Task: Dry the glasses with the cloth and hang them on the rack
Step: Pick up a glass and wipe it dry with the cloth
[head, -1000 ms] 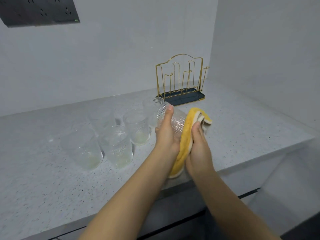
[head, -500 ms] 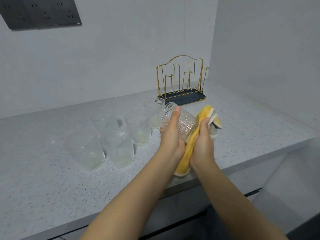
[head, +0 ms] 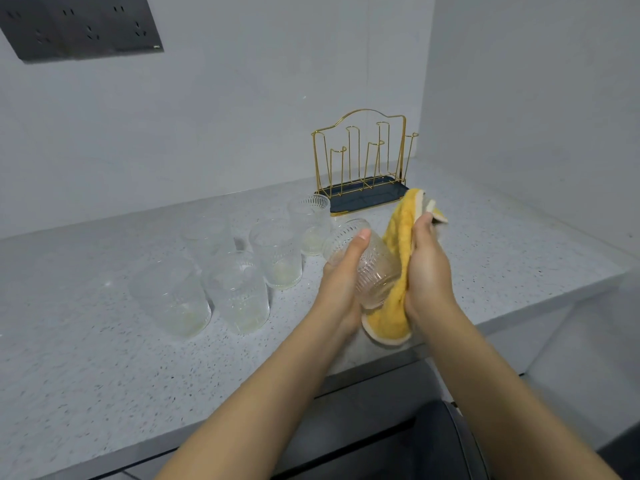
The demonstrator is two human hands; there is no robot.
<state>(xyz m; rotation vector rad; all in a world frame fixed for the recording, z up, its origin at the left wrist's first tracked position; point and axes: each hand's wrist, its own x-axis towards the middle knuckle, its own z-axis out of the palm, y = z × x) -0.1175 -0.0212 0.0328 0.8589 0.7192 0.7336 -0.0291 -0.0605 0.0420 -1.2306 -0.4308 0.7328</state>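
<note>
My left hand (head: 341, 282) grips a ribbed clear glass (head: 372, 268), tilted on its side with its mouth toward the far left, above the counter's front edge. My right hand (head: 427, 268) holds a yellow cloth (head: 398, 271) against the glass's right side and base. Several more clear glasses (head: 239, 289) stand upright in a group on the counter to the left. A gold wire rack (head: 360, 161) on a dark tray stands bare at the back, against the wall corner.
The speckled grey counter (head: 86, 368) runs left and right, with its front edge close below my hands. Walls close it in at the back and right. A dark socket panel (head: 79, 26) sits high on the back wall. A dark round object (head: 433, 445) lies below the counter.
The glass and cloth have shifted slightly right and up. My right hand has slid the cloth along the glass, and its upper end now sticks up higher.
</note>
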